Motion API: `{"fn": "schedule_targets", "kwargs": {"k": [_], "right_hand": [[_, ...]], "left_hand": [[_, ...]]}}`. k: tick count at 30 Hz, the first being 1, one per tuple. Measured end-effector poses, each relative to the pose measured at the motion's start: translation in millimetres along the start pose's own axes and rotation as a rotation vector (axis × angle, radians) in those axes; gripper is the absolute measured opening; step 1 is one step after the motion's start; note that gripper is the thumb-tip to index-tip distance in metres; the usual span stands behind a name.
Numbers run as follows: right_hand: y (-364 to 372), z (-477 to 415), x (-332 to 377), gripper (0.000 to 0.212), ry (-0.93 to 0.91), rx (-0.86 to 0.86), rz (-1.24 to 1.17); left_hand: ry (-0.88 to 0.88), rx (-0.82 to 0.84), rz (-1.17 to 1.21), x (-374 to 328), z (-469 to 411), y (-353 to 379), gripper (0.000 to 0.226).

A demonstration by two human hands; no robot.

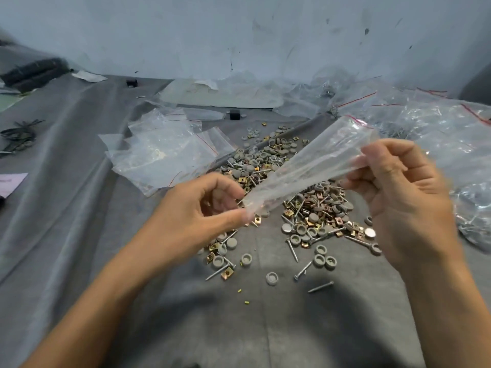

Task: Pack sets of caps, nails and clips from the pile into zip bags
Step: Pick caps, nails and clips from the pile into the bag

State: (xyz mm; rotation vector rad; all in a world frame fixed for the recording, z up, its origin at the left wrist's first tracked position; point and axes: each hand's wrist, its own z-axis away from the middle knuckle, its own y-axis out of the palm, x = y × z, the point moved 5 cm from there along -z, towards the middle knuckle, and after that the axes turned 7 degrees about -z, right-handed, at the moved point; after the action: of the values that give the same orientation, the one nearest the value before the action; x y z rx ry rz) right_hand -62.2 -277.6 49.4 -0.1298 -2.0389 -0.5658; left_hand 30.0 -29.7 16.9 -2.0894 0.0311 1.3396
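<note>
A clear zip bag (305, 168) with a red seal line stretches slantwise above the pile. My left hand (196, 211) pinches its lower corner between thumb and fingers. My right hand (398, 192) grips the bag near its upper, open end. Under the bag lies the pile (305, 211) of grey round caps, silver nails and brass-coloured square clips on a grey cloth. The bag looks empty, though blur hides detail. Loose caps (322, 258) and a nail (320, 286) lie in front of the pile.
A stack of empty zip bags (162, 152) lies left of the pile. Crumpled clear bags, some filled (451, 144), crowd the right side and back. A black block (233, 114) stands behind the pile. Black ties (18, 134) lie far left. A pale wall rises behind.
</note>
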Motion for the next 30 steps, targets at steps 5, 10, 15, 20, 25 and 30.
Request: {"fn": "schedule_targets", "kwargs": {"k": [5, 10, 15, 20, 25, 30], "right_hand": [[-22.7, -13.7, 34.1, 0.032, -0.128, 0.044, 0.477], [-32.3, -32.7, 63.3, 0.048, -0.114, 0.183, 0.855], [0.3, -24.1, 44.6, 0.021, -0.233, 0.348, 1.04], [13.8, 3.5, -9.7, 0.018, -0.063, 0.399, 0.948], [8.8, 11.2, -29.9, 0.023, -0.02, 0.41, 0.905], [3.5, 18.5, -31.2, 0.021, -0.045, 0.371, 0.826]], "left_hand": [[-0.136, 0.134, -0.679, 29.9, -0.2, -7.5, 0.01], [-0.182, 0.193, -0.805, 36.2, 6.0, 8.6, 0.04], [-0.179, 0.225, -0.762, 34.9, 6.5, 10.9, 0.045], [-0.129, 0.305, -0.799, 36.0, 10.3, 15.5, 0.04], [-0.09, 0.283, -0.847, 35.1, 5.5, 16.9, 0.024], [-0.032, 0.282, -0.834, 34.3, 2.0, 18.9, 0.021]]}}
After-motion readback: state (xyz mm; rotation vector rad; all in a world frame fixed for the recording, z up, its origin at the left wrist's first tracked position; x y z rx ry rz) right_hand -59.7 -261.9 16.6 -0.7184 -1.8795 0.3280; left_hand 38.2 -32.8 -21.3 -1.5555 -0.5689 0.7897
